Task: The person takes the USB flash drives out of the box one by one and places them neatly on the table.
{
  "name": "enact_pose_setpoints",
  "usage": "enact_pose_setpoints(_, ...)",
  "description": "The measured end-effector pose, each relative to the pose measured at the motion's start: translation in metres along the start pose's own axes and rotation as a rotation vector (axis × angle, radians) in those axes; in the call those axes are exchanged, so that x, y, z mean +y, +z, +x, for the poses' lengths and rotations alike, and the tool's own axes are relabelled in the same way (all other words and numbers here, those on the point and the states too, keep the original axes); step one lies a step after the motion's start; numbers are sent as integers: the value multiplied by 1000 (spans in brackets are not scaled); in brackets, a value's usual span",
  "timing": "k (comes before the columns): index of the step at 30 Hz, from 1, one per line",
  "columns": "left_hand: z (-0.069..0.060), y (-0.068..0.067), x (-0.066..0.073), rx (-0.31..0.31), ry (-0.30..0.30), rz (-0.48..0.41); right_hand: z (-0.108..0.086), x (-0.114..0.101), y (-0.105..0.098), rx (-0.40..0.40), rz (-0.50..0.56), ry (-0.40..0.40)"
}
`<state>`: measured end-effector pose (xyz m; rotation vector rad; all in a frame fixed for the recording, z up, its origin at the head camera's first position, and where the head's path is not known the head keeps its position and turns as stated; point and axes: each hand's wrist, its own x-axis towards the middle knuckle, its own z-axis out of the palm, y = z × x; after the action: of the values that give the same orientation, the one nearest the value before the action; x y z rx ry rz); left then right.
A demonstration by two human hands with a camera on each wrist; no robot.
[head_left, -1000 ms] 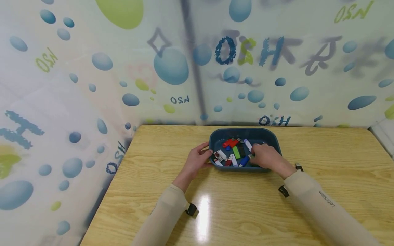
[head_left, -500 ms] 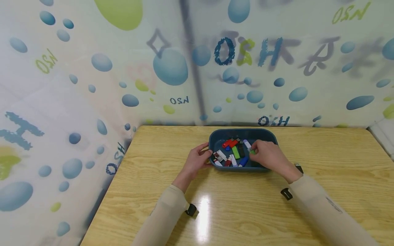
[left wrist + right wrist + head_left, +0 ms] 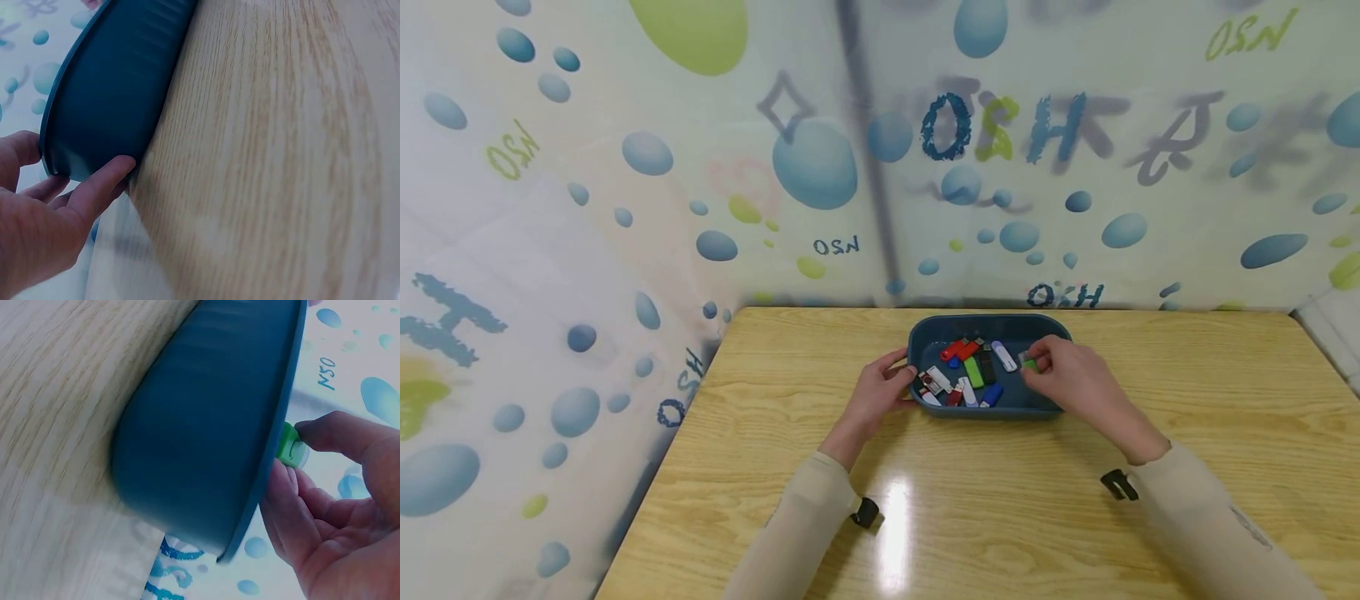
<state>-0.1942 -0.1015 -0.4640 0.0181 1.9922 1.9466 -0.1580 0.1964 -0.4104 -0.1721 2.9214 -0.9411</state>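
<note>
A dark blue bin on the table holds several USB sticks in red, white, blue, black and green, among them a green stick and a white-purple stick. At its left end my left hand grips the rim, and the left wrist view shows its fingers and thumb around the bin's end. My right hand pinches a small green stick between thumb and fingers, over the bin's right part. The bin's rim hides part of that stick in the right wrist view.
The wooden table reaches back to a wall covering printed with blue and green drops. A black clip-like piece shows beside the right sleeve and another beside the left sleeve.
My right hand has moved right from among the sticks, and the green stick now shows between its fingertips. The white-purple stick is more exposed. My left hand has stayed on the bin.
</note>
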Motion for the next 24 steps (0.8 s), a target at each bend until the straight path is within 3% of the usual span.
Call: enact_pose_setpoints(24,-1,-1,-1,-12,-11,-8,-41,43,-37,129,-40,55)
